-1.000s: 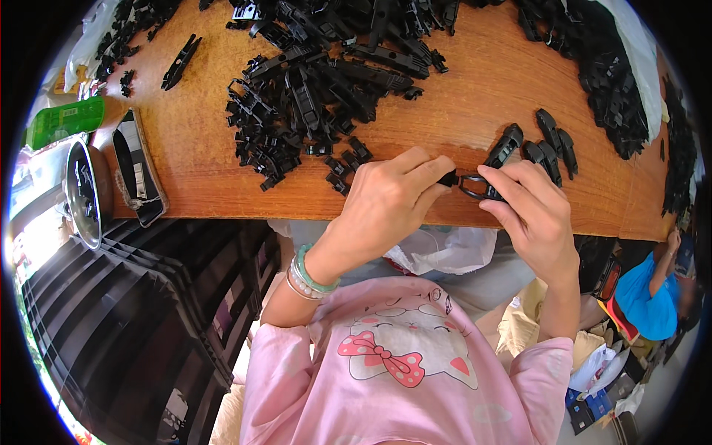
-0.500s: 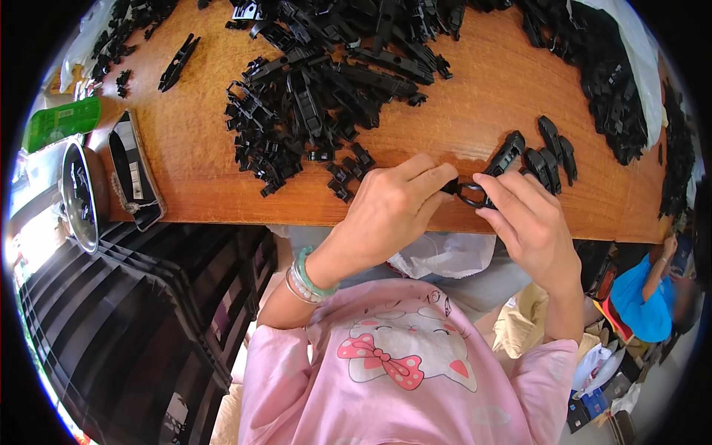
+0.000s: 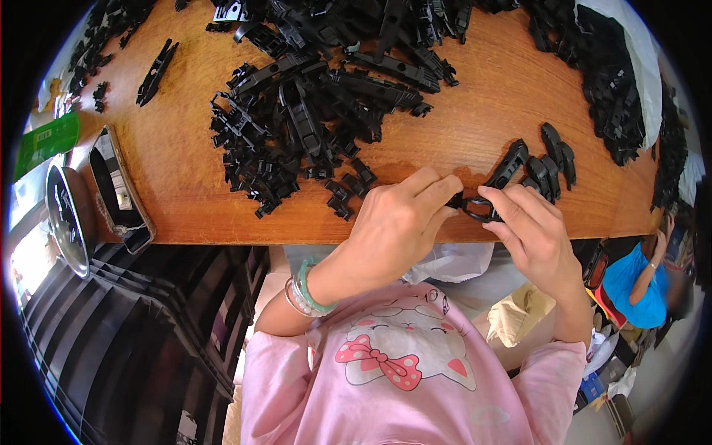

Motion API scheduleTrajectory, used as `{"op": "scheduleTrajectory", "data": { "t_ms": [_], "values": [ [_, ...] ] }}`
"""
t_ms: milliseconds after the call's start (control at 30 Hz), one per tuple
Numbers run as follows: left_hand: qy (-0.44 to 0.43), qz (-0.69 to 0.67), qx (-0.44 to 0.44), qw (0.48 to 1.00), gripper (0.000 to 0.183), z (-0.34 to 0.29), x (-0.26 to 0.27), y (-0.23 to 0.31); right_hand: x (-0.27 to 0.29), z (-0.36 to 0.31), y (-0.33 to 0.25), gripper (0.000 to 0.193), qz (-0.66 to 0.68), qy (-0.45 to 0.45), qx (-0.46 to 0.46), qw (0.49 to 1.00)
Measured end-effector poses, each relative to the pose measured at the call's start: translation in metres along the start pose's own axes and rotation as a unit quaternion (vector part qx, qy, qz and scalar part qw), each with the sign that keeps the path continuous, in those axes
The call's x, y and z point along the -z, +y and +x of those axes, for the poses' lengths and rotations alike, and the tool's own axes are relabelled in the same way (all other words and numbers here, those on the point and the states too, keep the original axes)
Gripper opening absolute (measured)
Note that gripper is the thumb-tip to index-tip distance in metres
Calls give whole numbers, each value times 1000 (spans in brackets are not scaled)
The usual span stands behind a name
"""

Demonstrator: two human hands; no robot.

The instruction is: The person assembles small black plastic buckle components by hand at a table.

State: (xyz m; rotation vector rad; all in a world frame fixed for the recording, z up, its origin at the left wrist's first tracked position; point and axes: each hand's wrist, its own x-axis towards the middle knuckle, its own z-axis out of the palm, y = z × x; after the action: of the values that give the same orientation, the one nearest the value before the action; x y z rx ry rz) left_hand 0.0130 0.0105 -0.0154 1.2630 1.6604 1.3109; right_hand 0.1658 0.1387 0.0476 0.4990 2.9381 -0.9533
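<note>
At the near right of a heap of black parts [image 3: 300, 122], the right hand [image 3: 530, 226] pinches a looped black piece [image 3: 475, 216] while the left hand [image 3: 400, 222] pinches a mostly hidden dark end [image 3: 455, 201]; both hands sit slightly closer together than a second ago, suggesting unfinished handling.

Brought left fingers [image 3: 445, 190] slightly closer to right fingers [image 3: 498, 200] at the black loop [image 3: 478, 217] over the last second. Shifted the head view too, putting phone [image 3: 117, 189] and bowl [image 3: 65, 215] farther left of the loop.
</note>
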Motion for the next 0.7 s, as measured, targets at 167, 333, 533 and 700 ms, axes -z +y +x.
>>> {"op": "scheduleTrajectory", "data": {
  "t_ms": [167, 333, 533, 700],
  "values": [
    [-2, -11, -1, 1000, 22, 2, 0, 1, -8, -8, 2, 44, 32, 25, -27, 999],
    [1, -10, -1, 1000, 23, -1, 0, -1, -1, 0, -9, 43, 17, -1, -30, 999],
    [-12, 29, -20, 999, 27, 1, -1, 2, 10, 13, -24, 39, -77, -56, -25, 995],
    [16, 52, -51, 997, 26, 1, -4, 4, 5, 9, -27, 19, -118, -35, -13, 992]
  ]
}}
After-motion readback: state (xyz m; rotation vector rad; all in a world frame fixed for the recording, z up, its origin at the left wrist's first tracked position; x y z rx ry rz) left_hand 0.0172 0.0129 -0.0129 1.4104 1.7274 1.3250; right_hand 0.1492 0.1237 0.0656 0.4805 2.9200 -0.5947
